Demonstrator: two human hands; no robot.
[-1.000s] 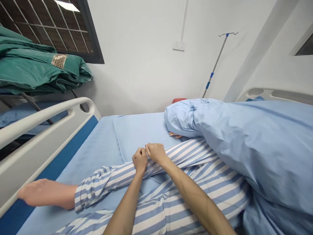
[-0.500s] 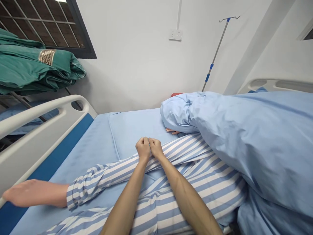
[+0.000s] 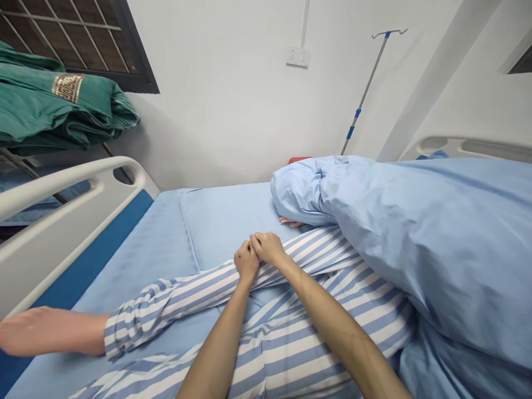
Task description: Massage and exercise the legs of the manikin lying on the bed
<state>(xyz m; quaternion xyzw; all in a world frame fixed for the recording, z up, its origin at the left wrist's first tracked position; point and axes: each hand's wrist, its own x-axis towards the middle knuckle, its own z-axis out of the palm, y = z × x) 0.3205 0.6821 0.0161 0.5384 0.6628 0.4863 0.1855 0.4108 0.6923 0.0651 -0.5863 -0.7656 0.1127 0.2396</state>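
A figure in blue-and-white striped trousers (image 3: pixel 328 249) lies on the bed; its smooth bare foot (image 3: pixel 50 331) sticks out at the left. On the far trouser leg, near the knee, rests my left hand (image 3: pixel 246 261), closed with knuckles up. My right hand (image 3: pixel 268 246) is closed as well, touching the left one, its fingers lying over the left thumb side. Both palms face down and hidden, so whether they pinch the cloth does not show. Beyond them, fingertips of the figure's hand (image 3: pixel 291 221) peek from under a light blue quilt (image 3: pixel 399 221).
A white and blue footboard (image 3: pixel 124 205) closes off the left side. Green folded cloth (image 3: pixel 62 111) lies near the barred window. An IV pole (image 3: pixel 366 88) stands behind the bed, right of a wall socket (image 3: pixel 298 56). Light blue sheet (image 3: pixel 224 216) covers the mattress.
My right hand has turned and shifted left over the edge of my left hand, its elbow swinging outward. The left hand sits slightly lower. The view has moved a little to the right.
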